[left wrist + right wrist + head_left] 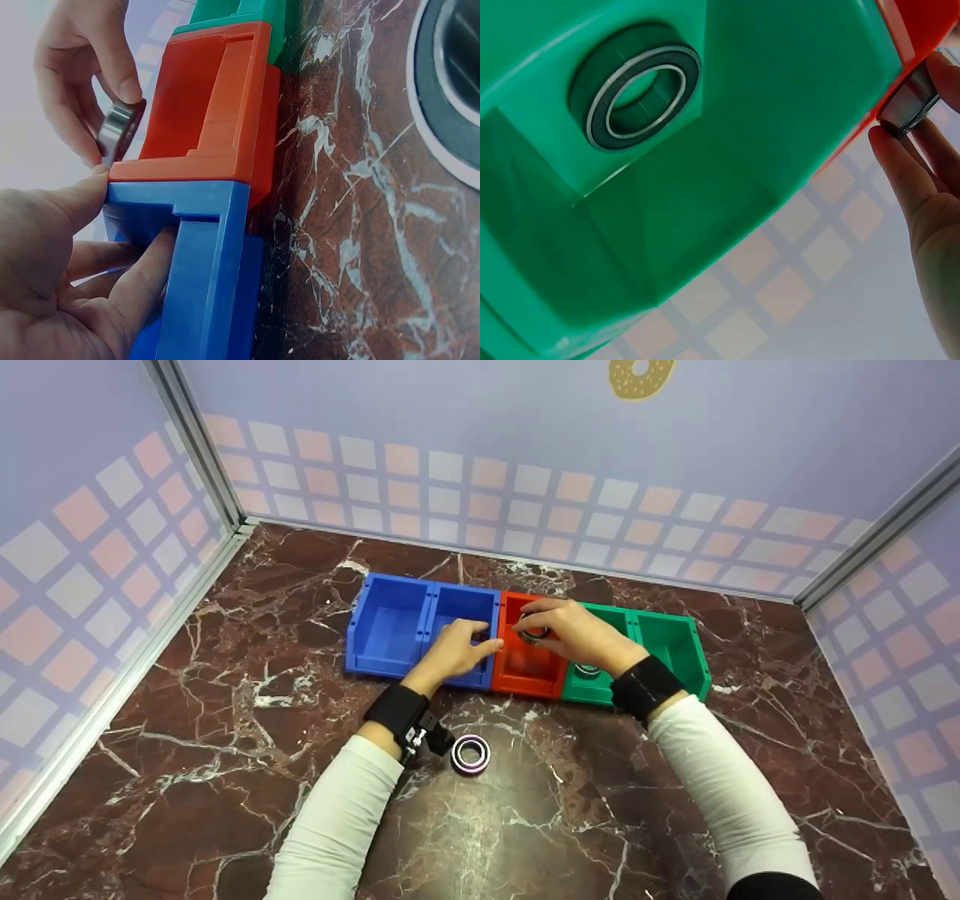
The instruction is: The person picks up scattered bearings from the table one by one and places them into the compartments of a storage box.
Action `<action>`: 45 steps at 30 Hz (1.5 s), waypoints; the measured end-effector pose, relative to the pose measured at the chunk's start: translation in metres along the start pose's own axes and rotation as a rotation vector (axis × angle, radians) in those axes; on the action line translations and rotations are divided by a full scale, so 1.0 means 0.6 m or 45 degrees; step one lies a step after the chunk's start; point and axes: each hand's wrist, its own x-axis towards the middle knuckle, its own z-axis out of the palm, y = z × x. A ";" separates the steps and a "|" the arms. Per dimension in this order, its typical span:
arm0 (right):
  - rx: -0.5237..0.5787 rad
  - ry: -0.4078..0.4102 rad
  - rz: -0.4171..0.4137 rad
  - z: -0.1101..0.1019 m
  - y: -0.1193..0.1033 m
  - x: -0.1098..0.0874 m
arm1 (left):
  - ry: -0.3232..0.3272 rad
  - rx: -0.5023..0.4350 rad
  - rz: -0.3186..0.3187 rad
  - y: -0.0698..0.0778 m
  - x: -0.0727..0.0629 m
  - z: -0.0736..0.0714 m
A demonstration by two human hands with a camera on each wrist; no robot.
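Observation:
My right hand [581, 634] pinches a metal ball bearing [534, 630] between thumb and fingers, over the red bin [529, 684]. In the right wrist view, that bearing is edge-on beside the red wall. My left hand [456, 651] is at the neighbouring blue bin [214, 262]; its thumb lies on the rim next to the red bin, and the other fingers reach down inside, gripping the side. A second bearing [641, 97] with a dark seal lies in the green bin [727, 150]. A third bearing [470, 754] lies on the table in front of the bins.
The bins stand in a joined row, with another blue bin [390, 622] at the left end and another green bin [671, 649] at the right. They sit on a dark red marbled table [225, 750]. Tiled-pattern partition walls [480, 495] enclose the back and sides.

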 end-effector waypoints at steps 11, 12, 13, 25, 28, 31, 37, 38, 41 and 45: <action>0.004 -0.019 0.001 0.015 0.009 0.004 | -0.001 -0.002 -0.004 0.002 0.001 0.000; 0.008 -0.021 -0.003 0.017 0.009 0.004 | -0.001 -0.005 -0.007 0.002 0.000 -0.001; 0.009 -0.023 -0.005 0.018 0.010 0.004 | -0.001 -0.007 -0.008 0.002 0.000 -0.001; 0.004 -0.023 -0.018 0.034 0.014 0.010 | 0.002 0.004 -0.004 0.002 -0.002 -0.003; -0.005 -0.026 -0.012 0.038 0.013 0.011 | -0.002 -0.012 -0.007 0.002 -0.002 -0.003; -0.017 -0.046 0.000 0.042 0.012 0.012 | -0.006 -0.024 -0.008 0.002 -0.002 -0.002; -0.023 -0.059 0.016 0.046 0.009 0.016 | 0.010 -0.024 0.001 0.001 -0.002 -0.003; -0.025 -0.059 0.015 0.047 0.010 0.017 | 0.013 -0.026 0.000 0.001 -0.002 -0.003; -0.035 -0.078 0.024 0.051 0.010 0.019 | 0.011 -0.024 0.000 0.001 -0.001 -0.002; -0.053 -0.109 0.044 0.056 0.009 0.022 | 0.008 -0.012 -0.009 0.000 -0.001 -0.002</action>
